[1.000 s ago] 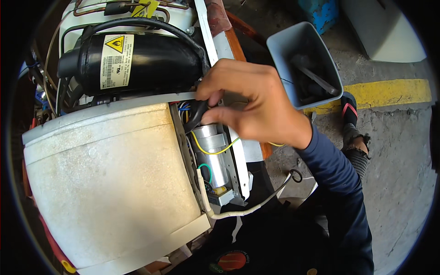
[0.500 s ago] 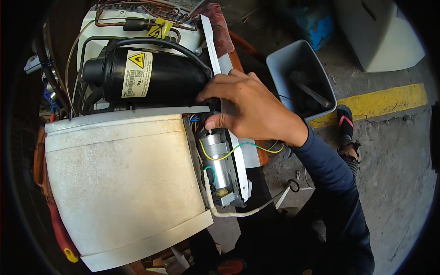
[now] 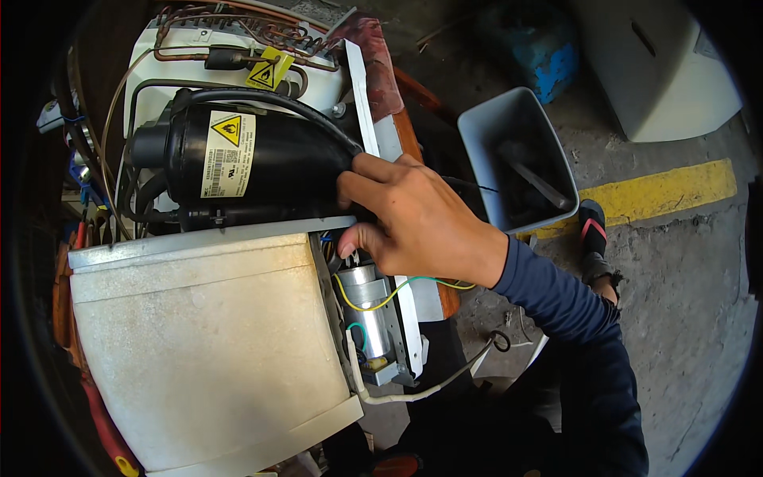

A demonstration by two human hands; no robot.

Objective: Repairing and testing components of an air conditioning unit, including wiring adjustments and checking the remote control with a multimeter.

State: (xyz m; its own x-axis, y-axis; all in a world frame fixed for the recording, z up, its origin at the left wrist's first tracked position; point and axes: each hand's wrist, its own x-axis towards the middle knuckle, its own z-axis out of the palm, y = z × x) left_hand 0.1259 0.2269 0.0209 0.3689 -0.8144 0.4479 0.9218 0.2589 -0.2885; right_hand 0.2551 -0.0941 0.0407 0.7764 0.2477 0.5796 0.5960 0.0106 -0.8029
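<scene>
My right hand (image 3: pixel 423 215) reaches in from the right with fingers curled and thumb bent. It sits at the end of a black cylindrical compressor (image 3: pixel 290 151), just above the terminals of a silver capacitor (image 3: pixel 367 310). What lies between thumb and fingers is hidden under the hand. The capacitor is strapped in a metal bracket beside a beige foam-like housing (image 3: pixel 199 358). A yellow-green wire (image 3: pixel 389 296) crosses the capacitor and passes toward my wrist. My left hand does not show.
A grey bin (image 3: pixel 478 159) holding dark contents stands right of the unit. Copper pipes (image 3: pixel 181 56) with a yellow warning tag (image 3: pixel 270 70) run along the far side. A red-handled tool (image 3: pixel 106 425) lies at the left. A sandalled foot (image 3: pixel 592 226) rests on the floor.
The view has shifted, so the unit and bin sit lower in the picture. My right hand stays by the compressor's end, its fingers slightly more curled.
</scene>
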